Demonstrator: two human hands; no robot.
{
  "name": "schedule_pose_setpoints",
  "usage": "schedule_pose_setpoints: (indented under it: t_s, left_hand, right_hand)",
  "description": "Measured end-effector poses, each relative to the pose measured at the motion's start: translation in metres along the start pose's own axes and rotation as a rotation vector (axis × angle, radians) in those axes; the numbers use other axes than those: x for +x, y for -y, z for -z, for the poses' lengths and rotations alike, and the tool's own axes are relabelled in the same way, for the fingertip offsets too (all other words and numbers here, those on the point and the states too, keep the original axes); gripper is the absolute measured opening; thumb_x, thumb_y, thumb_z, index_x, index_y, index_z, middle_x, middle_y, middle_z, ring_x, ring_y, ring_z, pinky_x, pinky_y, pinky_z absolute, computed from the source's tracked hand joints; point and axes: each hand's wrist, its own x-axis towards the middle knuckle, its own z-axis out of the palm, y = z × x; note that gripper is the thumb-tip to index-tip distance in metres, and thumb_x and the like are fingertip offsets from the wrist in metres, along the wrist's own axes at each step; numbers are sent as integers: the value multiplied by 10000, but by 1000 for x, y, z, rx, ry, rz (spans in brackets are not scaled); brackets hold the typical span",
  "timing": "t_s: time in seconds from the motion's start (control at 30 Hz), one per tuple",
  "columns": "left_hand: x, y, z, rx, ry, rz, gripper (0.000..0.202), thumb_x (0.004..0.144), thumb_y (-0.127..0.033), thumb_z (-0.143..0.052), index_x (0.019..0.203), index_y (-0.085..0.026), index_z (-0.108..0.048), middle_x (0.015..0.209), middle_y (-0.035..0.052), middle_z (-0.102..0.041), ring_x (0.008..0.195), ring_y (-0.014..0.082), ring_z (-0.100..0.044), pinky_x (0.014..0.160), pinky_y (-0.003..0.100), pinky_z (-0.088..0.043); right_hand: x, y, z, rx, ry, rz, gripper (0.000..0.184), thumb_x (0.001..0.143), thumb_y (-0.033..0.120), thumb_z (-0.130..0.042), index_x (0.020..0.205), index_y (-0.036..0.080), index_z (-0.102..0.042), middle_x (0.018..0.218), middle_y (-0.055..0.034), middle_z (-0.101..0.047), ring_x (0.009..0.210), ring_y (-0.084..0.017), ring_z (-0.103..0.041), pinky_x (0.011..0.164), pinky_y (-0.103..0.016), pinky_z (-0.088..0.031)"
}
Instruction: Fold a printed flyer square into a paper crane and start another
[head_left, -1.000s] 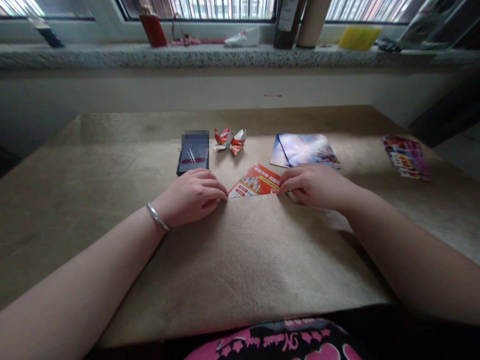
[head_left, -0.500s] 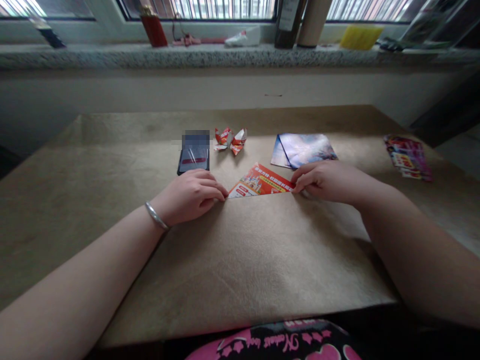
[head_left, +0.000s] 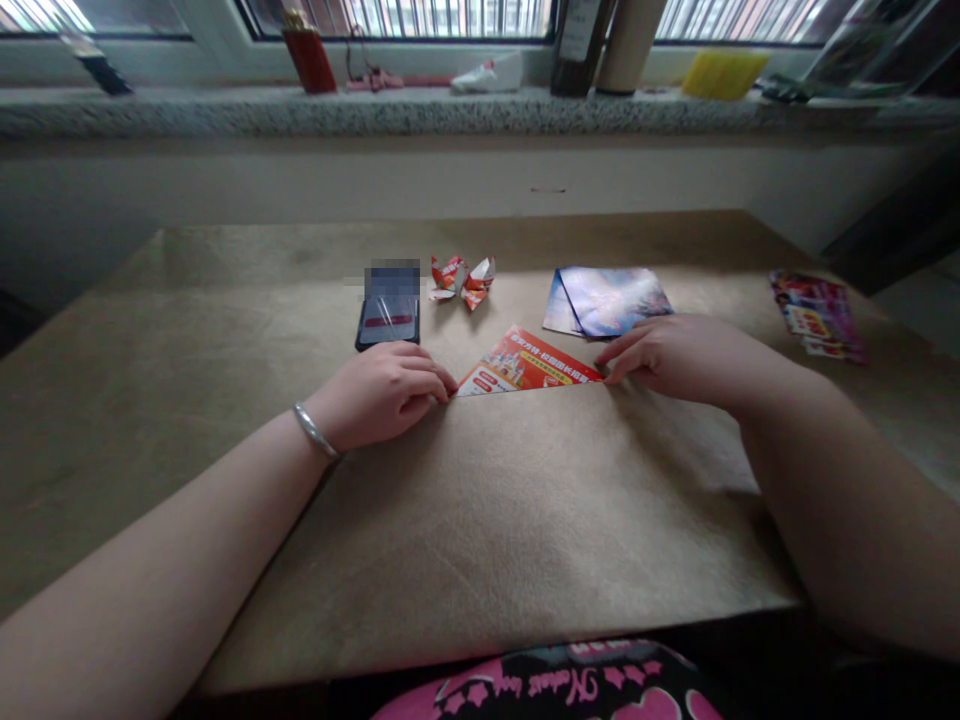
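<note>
A folded orange-red printed paper (head_left: pixel 525 368) lies flat on the tan table (head_left: pixel 480 520) as a triangle. My left hand (head_left: pixel 382 393), a silver bangle on its wrist, has its fingers curled and pins the paper's left corner. My right hand (head_left: pixel 675 356) presses its fingertips at the paper's right corner, fingers bent and close together, touching the fold edge.
A dark phone (head_left: pixel 388 315) lies behind my left hand. A small folded red-and-white paper figure (head_left: pixel 461 280) sits beyond the paper. Bluish sheets (head_left: pixel 611 300) lie behind my right hand, a pink leaflet (head_left: pixel 816 315) at the far right. A cluttered windowsill (head_left: pixel 480 105) runs behind.
My right hand has slid rightward along the paper's lower fold edge to its right corner, uncovering more of the paper. My left hand has stayed at the left corner.
</note>
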Motion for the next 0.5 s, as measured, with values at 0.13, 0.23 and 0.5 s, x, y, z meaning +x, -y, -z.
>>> schedule_pose_setpoints:
  t_s: [0.13,0.23,0.5]
  left_hand:
    - [1,-2,-1,-27,-2,31,256,784,-84,-427,766,-195,-657,953,-4,-719,857,141,-629,805,287,-505]
    - [1,-4,-2,-43,11,50,243,774,-89,-416,728,-188,-633,949,6,-710,862,136,-623,807,277,-499]
    - [3,-9,-14,29,-76,206,233,858,-236,-442,980,-156,-624,913,60,-659,849,167,-588,754,282,-489]
  right_hand:
    - [0,-1,1,-23,25,-6,352,714,50,-501,770,299,-743,1000,47,-731,881,-200,-664,696,-317,-455]
    - [2,3,1,-38,39,-43,302,717,75,-494,717,269,-726,1001,42,-725,812,-176,-657,643,-292,-427]
    - [18,31,-10,-127,-95,-183,320,880,341,-417,1021,249,-689,927,-63,-680,803,-196,-603,537,-266,-339]
